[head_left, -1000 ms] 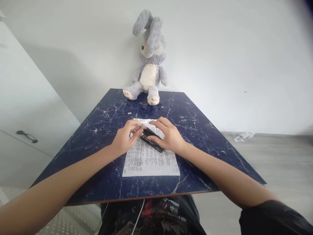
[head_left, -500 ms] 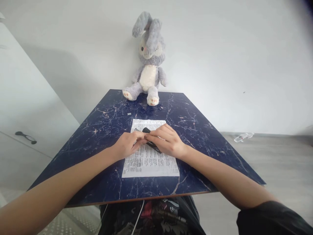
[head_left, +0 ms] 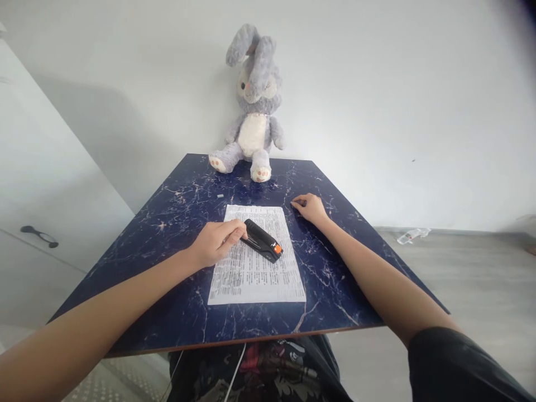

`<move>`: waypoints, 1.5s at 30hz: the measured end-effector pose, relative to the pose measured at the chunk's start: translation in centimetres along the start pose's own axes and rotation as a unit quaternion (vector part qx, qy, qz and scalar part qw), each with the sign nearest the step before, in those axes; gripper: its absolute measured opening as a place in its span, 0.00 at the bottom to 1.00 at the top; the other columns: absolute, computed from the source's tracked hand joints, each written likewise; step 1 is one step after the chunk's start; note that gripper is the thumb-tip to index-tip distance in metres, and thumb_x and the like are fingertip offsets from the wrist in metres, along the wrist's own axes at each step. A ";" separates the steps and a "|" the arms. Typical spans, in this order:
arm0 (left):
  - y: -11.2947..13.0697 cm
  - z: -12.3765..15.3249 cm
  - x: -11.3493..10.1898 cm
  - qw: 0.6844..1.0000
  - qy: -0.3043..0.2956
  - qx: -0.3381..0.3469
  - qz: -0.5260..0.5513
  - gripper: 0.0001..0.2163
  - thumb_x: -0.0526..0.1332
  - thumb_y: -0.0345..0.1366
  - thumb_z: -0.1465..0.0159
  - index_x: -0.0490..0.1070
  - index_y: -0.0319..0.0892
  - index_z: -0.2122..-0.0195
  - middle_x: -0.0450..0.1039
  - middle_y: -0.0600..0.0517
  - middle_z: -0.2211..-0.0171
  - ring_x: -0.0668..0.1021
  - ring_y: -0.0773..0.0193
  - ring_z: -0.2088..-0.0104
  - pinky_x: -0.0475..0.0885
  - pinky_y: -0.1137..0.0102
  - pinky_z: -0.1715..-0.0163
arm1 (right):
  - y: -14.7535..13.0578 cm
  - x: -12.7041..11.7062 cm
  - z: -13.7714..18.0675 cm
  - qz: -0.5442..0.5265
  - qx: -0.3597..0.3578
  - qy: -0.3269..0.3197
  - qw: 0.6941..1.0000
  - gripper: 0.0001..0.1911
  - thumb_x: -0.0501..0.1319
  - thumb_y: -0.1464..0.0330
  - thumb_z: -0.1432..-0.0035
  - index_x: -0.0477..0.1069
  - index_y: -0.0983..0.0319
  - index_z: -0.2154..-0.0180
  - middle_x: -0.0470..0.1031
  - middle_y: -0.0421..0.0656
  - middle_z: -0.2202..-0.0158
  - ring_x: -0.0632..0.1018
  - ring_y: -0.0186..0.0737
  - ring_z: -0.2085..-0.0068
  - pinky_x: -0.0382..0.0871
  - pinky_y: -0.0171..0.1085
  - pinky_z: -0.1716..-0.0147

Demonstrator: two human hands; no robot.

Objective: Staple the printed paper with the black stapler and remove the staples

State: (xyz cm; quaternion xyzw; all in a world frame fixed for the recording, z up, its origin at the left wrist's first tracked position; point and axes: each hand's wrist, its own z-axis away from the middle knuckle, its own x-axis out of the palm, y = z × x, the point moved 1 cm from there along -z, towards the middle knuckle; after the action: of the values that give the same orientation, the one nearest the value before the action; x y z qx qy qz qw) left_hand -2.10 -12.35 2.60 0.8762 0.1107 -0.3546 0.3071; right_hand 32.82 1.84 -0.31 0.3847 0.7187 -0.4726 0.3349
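A black stapler [head_left: 263,241] with an orange end lies slanted on a printed paper sheet [head_left: 256,271] on the dark blue marbled table [head_left: 176,223]. My left hand [head_left: 218,241] rests on the sheet's left edge, its fingers curled together and their tips holding the stapler's far end. My right hand [head_left: 310,207] is on the table just right of the sheet's far corner. Its fingers are bent and drawn together, tips down on the surface; whether they hold anything is hidden.
A grey plush rabbit [head_left: 253,120] sits at the table's far edge against the white wall. A tiny pale piece [head_left: 220,196] lies on the table left of the sheet's top. A white cabinet with a dark handle [head_left: 38,236] stands at left.
My right hand has let go of the stapler and moved away to the far right, onto the table. The stapler now lies flat on the sheet, its orange end showing. My left hand stays at its end.
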 end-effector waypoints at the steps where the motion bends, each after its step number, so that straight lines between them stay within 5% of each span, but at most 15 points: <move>1: 0.0 0.0 0.0 1.000 -0.001 0.001 0.000 0.14 0.50 0.38 0.22 0.75 0.44 0.57 0.79 0.54 0.70 0.78 0.67 0.73 0.71 0.71 0.69 | 0.0 0.2 0.0 0.001 0.000 0.008 1.000 0.15 0.66 0.65 0.37 0.82 0.66 0.52 0.78 0.49 0.64 0.76 0.51 0.57 0.68 0.48 0.47; 4: -0.1 -0.1 0.1 1.000 0.010 -0.009 0.010 0.14 0.51 0.38 0.22 0.75 0.44 0.58 0.79 0.54 0.69 0.78 0.67 0.74 0.71 0.71 0.69 | -2.0 0.1 0.6 -0.028 -0.032 0.076 0.996 0.18 0.65 0.66 0.36 0.78 0.66 0.47 0.78 0.53 0.56 0.76 0.53 0.52 0.69 0.49 0.45; 7: -0.2 -0.1 -0.1 0.998 0.044 -0.034 0.025 0.14 0.50 0.38 0.21 0.73 0.43 0.60 0.79 0.54 0.69 0.77 0.68 0.74 0.71 0.71 0.69 | -6.2 -0.7 2.5 -0.139 -0.129 0.089 0.978 0.12 0.60 0.63 0.31 0.79 0.62 0.54 0.79 0.50 0.56 0.79 0.49 0.55 0.72 0.47 0.48; 11: -0.5 -0.4 -0.5 0.992 0.091 -0.080 0.021 0.14 0.51 0.39 0.21 0.71 0.43 0.61 0.76 0.56 0.73 0.75 0.69 0.76 0.70 0.72 0.70 | -12.6 -1.3 6.5 -0.256 -0.241 -0.086 0.932 0.18 0.53 0.57 0.25 0.76 0.60 0.49 0.79 0.49 0.48 0.79 0.48 0.47 0.72 0.48 0.45; 14: -0.8 -0.7 -0.6 0.986 0.108 -0.121 0.025 0.14 0.51 0.41 0.21 0.71 0.43 0.61 0.73 0.57 0.76 0.74 0.68 0.77 0.69 0.72 0.71 | -14.9 -1.0 8.7 -0.227 -0.282 -0.187 0.913 0.31 0.66 0.60 0.34 0.64 0.60 0.34 0.73 0.54 0.38 0.77 0.53 0.42 0.71 0.51 0.42; 17: -1.1 -0.8 -0.5 0.982 0.103 -0.154 0.044 0.15 0.52 0.43 0.22 0.71 0.43 0.62 0.73 0.57 0.76 0.75 0.68 0.77 0.69 0.71 0.72 | -14.9 -0.7 9.3 -0.205 -0.268 -0.231 0.913 0.38 0.64 0.70 0.38 0.54 0.61 0.30 0.76 0.53 0.45 0.79 0.50 0.51 0.73 0.49 0.48; 22: -1.2 -0.9 -0.2 0.979 0.085 -0.175 0.056 0.16 0.52 0.46 0.22 0.71 0.43 0.63 0.73 0.57 0.76 0.76 0.67 0.77 0.70 0.71 0.71 | -13.8 -1.5 8.7 -0.194 -0.238 -0.275 0.911 0.33 0.59 0.75 0.41 0.56 0.59 0.36 0.77 0.45 0.57 0.77 0.42 0.63 0.71 0.41 0.60; 29: -1.4 -0.8 -0.2 0.978 0.075 -0.183 0.060 0.16 0.52 0.46 0.22 0.72 0.43 0.62 0.74 0.57 0.75 0.77 0.67 0.76 0.71 0.71 0.70 | -13.7 -2.7 8.8 -0.147 -0.218 -0.283 0.922 0.30 0.60 0.73 0.41 0.57 0.58 0.38 0.76 0.46 0.55 0.76 0.42 0.63 0.67 0.40 0.62; 36: -1.3 -0.8 -0.1 0.978 0.056 -0.191 0.061 0.16 0.53 0.45 0.23 0.73 0.44 0.62 0.75 0.57 0.75 0.76 0.67 0.77 0.71 0.71 0.71 | -13.1 -4.3 8.9 -0.058 -0.150 -0.346 0.924 0.18 0.62 0.64 0.38 0.60 0.59 0.50 0.76 0.43 0.67 0.72 0.38 0.73 0.59 0.37 0.74; 45: -1.3 -0.8 0.0 0.976 0.051 -0.198 0.067 0.15 0.53 0.45 0.23 0.72 0.44 0.62 0.74 0.56 0.74 0.76 0.67 0.77 0.72 0.71 0.71 | -12.0 -5.6 8.9 -0.013 -0.087 -0.407 0.909 0.21 0.63 0.63 0.36 0.57 0.58 0.47 0.76 0.44 0.66 0.74 0.36 0.76 0.61 0.37 0.78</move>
State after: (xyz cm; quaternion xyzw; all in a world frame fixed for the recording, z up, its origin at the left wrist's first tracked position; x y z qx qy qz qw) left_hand -2.23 -10.81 2.43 0.8201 0.1350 -0.2591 0.4920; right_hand 26.10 -10.93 6.58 0.1191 0.5635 -0.5281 0.6240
